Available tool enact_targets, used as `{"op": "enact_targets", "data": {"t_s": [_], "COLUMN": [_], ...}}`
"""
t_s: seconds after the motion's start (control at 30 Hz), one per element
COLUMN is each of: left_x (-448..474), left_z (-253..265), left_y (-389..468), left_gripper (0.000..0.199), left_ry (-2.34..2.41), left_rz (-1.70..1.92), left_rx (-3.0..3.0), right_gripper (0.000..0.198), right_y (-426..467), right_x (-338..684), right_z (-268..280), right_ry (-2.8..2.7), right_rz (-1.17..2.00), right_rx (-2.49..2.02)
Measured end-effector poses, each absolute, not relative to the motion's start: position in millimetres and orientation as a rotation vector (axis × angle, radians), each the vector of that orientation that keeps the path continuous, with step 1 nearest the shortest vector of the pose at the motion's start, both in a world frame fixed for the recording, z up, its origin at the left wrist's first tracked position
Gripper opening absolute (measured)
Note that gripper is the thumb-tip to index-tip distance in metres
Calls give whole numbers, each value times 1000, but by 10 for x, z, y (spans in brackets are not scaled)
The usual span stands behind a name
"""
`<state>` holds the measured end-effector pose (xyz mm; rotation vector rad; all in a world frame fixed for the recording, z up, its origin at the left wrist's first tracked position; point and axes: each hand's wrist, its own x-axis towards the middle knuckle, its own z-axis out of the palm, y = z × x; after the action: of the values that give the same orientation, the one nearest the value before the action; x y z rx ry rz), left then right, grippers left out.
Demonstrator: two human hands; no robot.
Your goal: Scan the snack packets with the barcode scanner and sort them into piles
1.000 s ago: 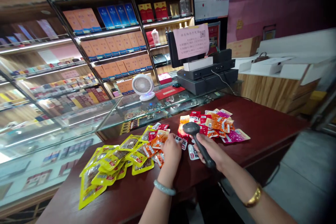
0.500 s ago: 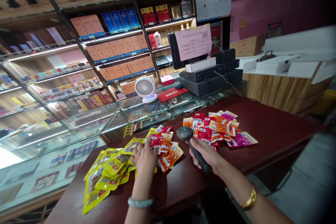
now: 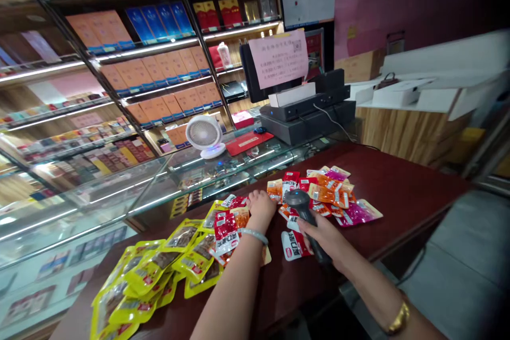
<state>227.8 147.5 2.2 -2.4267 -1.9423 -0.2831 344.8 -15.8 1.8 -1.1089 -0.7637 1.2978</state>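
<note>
My right hand (image 3: pixel 319 226) is wrapped round the handle of a dark handheld barcode scanner (image 3: pixel 298 199), its head tilted over the right-hand heap of snack packets (image 3: pixel 332 194). Just below the scanner lies a red and white packet (image 3: pixel 294 247) on the table. My left hand (image 3: pixel 262 204) is between the two groups of packets, palm down, its bent fingers partly hidden, beside a red packet (image 3: pixel 236 201). Nothing shows in its grasp. Under and left of that forearm are more red and orange packets (image 3: pixel 226 228). Yellow snack packets (image 3: pixel 153 271) lie overlapping farther left.
The dark red table (image 3: pixel 414 186) adjoins a glass display counter (image 3: pixel 159 191). On the counter are a white fan (image 3: pixel 205 135), a red mat (image 3: pixel 249 142) and a monitor with a pink sign (image 3: pixel 279 61) behind a black cash drawer (image 3: pixel 311 122). Stocked shelves (image 3: pixel 159 71) stand behind.
My left hand has moved right, off the yellow and red packets. A red and white packet now shows below the scanner. The scanner has shifted slightly right, and the view has turned.
</note>
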Motion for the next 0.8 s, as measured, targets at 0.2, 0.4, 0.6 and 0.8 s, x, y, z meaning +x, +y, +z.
{"op": "enact_targets", "data": {"t_s": [0.2, 0.4, 0.6, 0.8], "left_x": [2330, 2056, 1525, 1172], "left_z": [-28, 152, 194, 97], "left_y": [1615, 1301, 652, 259], "left_gripper": [54, 36, 33, 33], "left_ry": [-2043, -2139, -2213, -2348], "left_rz": [-308, -507, -552, -585], "left_rx": [-2442, -2471, -2387, -2314], "right_gripper": [36, 28, 23, 28], "right_y": [-250, -286, -316, -348], "right_x": [3475, 3360, 3225, 2867], "right_z": [-69, 2, 82, 120], "right_ry": [-788, -843, -1010, -1133], "right_rz": [1274, 1270, 1196, 1302], "right_rx": [-1109, -1105, -1129, -1044]}}
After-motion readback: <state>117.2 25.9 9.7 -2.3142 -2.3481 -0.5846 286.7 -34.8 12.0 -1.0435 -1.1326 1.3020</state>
